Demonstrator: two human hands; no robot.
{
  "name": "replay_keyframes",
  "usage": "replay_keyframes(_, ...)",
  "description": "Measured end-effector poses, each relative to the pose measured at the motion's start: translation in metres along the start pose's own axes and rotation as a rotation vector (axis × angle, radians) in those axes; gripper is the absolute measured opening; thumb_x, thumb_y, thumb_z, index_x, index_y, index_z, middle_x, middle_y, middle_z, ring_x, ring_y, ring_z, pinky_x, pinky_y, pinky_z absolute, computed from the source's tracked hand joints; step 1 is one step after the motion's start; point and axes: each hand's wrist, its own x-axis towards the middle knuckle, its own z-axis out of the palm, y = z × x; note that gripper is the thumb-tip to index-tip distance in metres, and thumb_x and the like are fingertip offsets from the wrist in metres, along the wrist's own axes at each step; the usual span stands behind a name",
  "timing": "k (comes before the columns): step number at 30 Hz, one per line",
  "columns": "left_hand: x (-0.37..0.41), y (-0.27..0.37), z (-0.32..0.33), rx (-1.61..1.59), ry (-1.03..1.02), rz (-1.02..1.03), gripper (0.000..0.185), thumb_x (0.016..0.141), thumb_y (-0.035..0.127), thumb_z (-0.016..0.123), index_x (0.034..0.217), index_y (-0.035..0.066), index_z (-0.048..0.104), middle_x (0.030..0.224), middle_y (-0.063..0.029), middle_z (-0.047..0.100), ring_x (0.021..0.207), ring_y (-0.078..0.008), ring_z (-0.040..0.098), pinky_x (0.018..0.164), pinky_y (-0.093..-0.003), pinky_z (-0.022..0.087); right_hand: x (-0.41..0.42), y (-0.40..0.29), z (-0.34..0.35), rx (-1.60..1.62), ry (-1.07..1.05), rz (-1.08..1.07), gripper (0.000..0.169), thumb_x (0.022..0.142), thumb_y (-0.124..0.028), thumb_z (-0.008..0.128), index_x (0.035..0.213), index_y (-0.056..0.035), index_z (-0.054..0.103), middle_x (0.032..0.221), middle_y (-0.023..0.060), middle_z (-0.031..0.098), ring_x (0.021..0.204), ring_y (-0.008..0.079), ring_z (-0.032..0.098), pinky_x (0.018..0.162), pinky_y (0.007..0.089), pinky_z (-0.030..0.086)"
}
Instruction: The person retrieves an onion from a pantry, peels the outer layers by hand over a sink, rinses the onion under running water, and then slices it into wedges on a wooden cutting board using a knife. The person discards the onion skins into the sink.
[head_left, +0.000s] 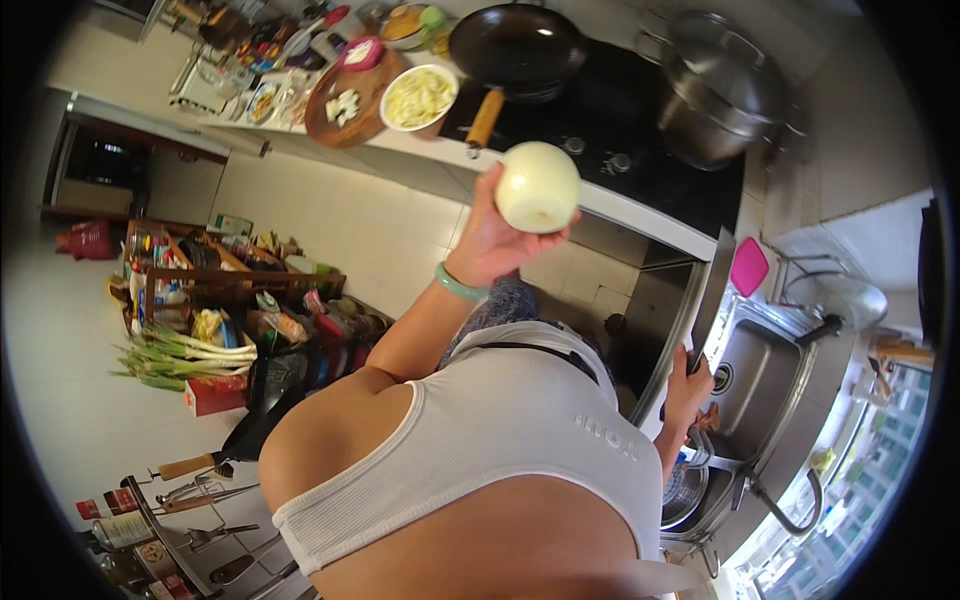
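My left hand (504, 238) holds a peeled, pale onion (538, 187) in its palm, raised in front of the counter edge. A green bangle (459, 283) circles that wrist. At the right, my right hand (687, 390) grips the handle of a kitchen knife (712, 289); its broad blade points away from me, beside the sink (766, 375). Onion skins (706, 417) lie near that hand at the sink. Beyond the onion, a round wooden cutting board (327, 112) carries white chopped pieces (343, 107). A white bowl (385, 112) of pale cut vegetable stands next to the board.
A wok (517, 49) with a wooden handle sits on the black hob (615, 97), with a lidded steel pot (712, 90) to its right. A pink item (750, 267) stands by the sink. A crowded shelf rack (240, 276) with spring onions (187, 356) is at the left.
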Motion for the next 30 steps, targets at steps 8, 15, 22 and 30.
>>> replay_keyframes(8, -0.083, 0.201, -0.122, -0.05, 0.366, 0.439, 0.07, 0.081, 0.053, 0.072, 0.135, 0.014, 0.051, 0.133, -0.0129, 0.054, 0.118, -0.0359, 0.053, 0.099, -0.0463, 0.048, -0.012, -0.17, 0.144, 0.206, -0.258, -0.282, 0.02, 0.095, -0.018, 0.068, 0.085, -0.0032, 0.057, 0.058, -0.0032, 0.045, 0.046, 0.0038, 0.039, 0.043, 0.0216, 0.027)
replay_keyframes(15, -0.133, 0.373, -0.25, -0.083, 0.585, 0.429, 0.07, 0.077, 0.052, 0.075, 0.132, 0.015, 0.053, 0.13, -0.0122, 0.056, 0.114, -0.0336, 0.056, 0.095, -0.0466, 0.051, -0.035, -0.304, 0.33, 0.206, -0.641, -0.187, 0.021, 0.089, -0.016, 0.071, 0.084, 0.0012, 0.06, 0.06, 0.0001, 0.049, 0.055, 0.008, 0.044, 0.052, 0.0277, 0.037)
replay_keyframes(22, -0.136, 0.485, -0.329, -0.316, 0.57, 0.378, 0.069, 0.08, 0.058, 0.07, 0.13, 0.014, 0.054, 0.127, -0.0128, 0.055, 0.109, -0.0336, 0.055, 0.092, -0.0472, 0.052, -0.04, -0.396, 0.47, 0.028, -0.927, -0.288, 0.027, 0.09, -0.022, 0.068, 0.085, 0.0042, 0.061, 0.063, 0.0136, 0.062, 0.055, 0.0223, 0.061, 0.058, 0.036, 0.047)
replay_keyframes(30, -0.116, 0.548, -0.358, -0.41, 0.662, 0.338, 0.068, 0.082, 0.06, 0.068, 0.129, 0.014, 0.055, 0.127, -0.0112, 0.056, 0.109, -0.0319, 0.055, 0.091, -0.0475, 0.053, -0.006, -0.433, 0.639, -0.103, -1.145, -0.4, 0.04, 0.09, -0.034, 0.065, 0.082, 0.0058, 0.061, 0.067, 0.0199, 0.063, 0.06, 0.031, 0.064, 0.064, 0.0435, 0.05)
